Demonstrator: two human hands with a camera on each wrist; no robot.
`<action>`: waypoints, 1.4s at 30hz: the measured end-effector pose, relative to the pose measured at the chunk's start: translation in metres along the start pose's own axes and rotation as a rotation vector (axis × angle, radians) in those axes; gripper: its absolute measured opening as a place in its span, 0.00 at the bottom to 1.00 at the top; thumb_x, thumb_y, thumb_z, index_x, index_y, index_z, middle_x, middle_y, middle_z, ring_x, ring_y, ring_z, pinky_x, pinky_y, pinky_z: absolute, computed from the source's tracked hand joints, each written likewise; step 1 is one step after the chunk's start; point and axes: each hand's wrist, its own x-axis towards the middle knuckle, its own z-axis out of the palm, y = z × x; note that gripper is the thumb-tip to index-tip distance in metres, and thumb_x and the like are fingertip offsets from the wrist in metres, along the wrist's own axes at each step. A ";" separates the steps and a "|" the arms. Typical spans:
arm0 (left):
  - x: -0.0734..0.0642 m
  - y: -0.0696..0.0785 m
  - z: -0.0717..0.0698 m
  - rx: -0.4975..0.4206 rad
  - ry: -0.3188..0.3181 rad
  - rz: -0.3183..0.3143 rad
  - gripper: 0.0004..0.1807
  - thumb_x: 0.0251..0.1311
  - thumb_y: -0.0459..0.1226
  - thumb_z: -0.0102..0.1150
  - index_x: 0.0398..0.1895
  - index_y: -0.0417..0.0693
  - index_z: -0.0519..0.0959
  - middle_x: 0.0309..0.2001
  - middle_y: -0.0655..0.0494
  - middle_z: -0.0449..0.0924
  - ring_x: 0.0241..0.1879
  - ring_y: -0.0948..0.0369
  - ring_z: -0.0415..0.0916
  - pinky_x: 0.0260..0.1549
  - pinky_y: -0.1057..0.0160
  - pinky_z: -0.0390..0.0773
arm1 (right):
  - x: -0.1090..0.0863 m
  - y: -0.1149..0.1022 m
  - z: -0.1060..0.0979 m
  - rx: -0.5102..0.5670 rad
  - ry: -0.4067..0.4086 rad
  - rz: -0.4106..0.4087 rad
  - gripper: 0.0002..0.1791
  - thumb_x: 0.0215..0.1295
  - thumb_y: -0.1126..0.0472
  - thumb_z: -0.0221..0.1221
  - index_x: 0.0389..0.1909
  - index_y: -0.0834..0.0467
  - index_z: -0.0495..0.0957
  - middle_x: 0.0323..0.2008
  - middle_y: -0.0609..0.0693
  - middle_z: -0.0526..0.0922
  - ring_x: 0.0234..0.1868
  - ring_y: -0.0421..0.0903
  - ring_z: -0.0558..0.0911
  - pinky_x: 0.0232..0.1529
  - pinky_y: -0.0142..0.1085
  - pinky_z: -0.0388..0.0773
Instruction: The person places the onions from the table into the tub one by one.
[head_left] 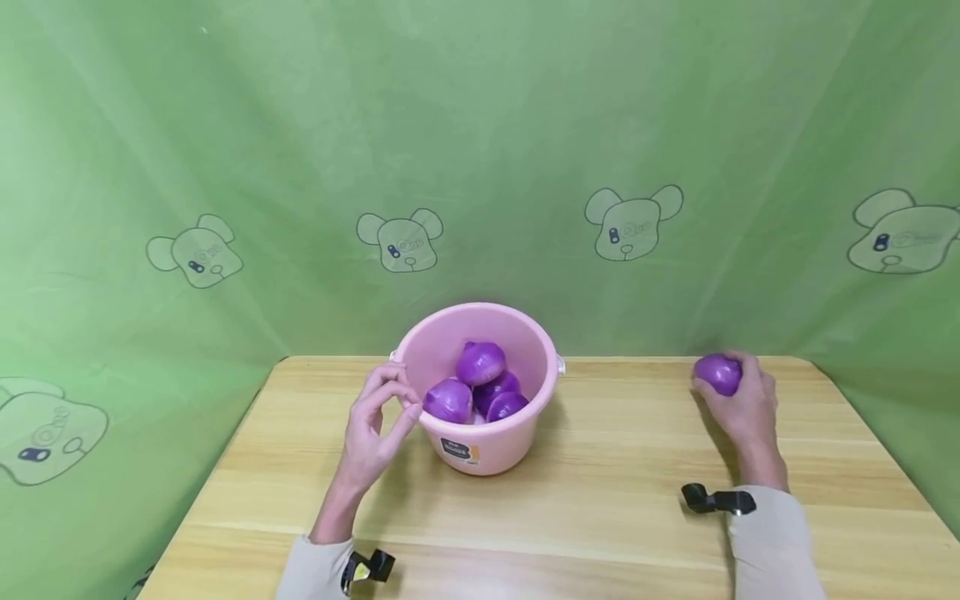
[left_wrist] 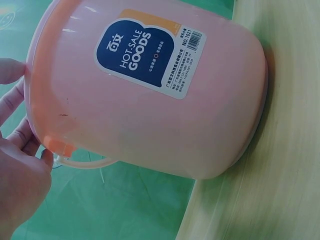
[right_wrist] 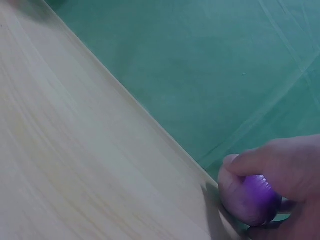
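A pink bucket (head_left: 480,446) stands upright on the wooden table, with several purple onions (head_left: 480,364) piled inside. My left hand (head_left: 377,421) is at the bucket's left rim, its bent fingers and thumb holding the edge. In the left wrist view, the fingertips of the left hand (left_wrist: 22,155) meet the rim beside the handle joint. Toward the table's far right, my right hand (head_left: 742,408) grips another purple onion (head_left: 717,374) between thumb and fingers. The right wrist view has this onion (right_wrist: 250,197) low over the tabletop by the back edge, partly covered by the fingers.
The light wooden table (head_left: 615,500) ends at a back edge against a green curtain (head_left: 495,125) printed with bear faces. A white handle (left_wrist: 87,163) hangs at the bucket's side. A printed label (left_wrist: 150,55) is stuck on its front wall.
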 end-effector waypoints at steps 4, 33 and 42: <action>0.000 -0.002 0.001 -0.003 -0.008 0.005 0.04 0.59 0.24 0.62 0.32 0.39 0.80 0.48 0.42 0.73 0.59 0.32 0.63 0.73 0.42 0.55 | -0.003 0.004 -0.002 0.001 0.002 0.011 0.46 0.70 0.49 0.64 0.80 0.59 0.50 0.70 0.79 0.52 0.66 0.81 0.60 0.59 0.77 0.63; 0.003 0.000 0.000 -0.005 -0.005 0.040 0.03 0.59 0.25 0.63 0.32 0.38 0.80 0.46 0.37 0.72 0.60 0.42 0.66 0.74 0.48 0.58 | -0.023 -0.039 -0.038 0.022 0.155 -0.063 0.43 0.69 0.54 0.65 0.78 0.57 0.54 0.70 0.75 0.55 0.67 0.77 0.59 0.60 0.77 0.62; 0.000 -0.001 0.000 0.000 -0.006 0.042 0.02 0.60 0.27 0.64 0.32 0.39 0.80 0.47 0.43 0.73 0.57 0.32 0.64 0.73 0.47 0.57 | -0.030 -0.051 -0.047 0.023 0.179 -0.079 0.44 0.67 0.52 0.66 0.78 0.56 0.55 0.71 0.74 0.56 0.66 0.76 0.60 0.60 0.77 0.62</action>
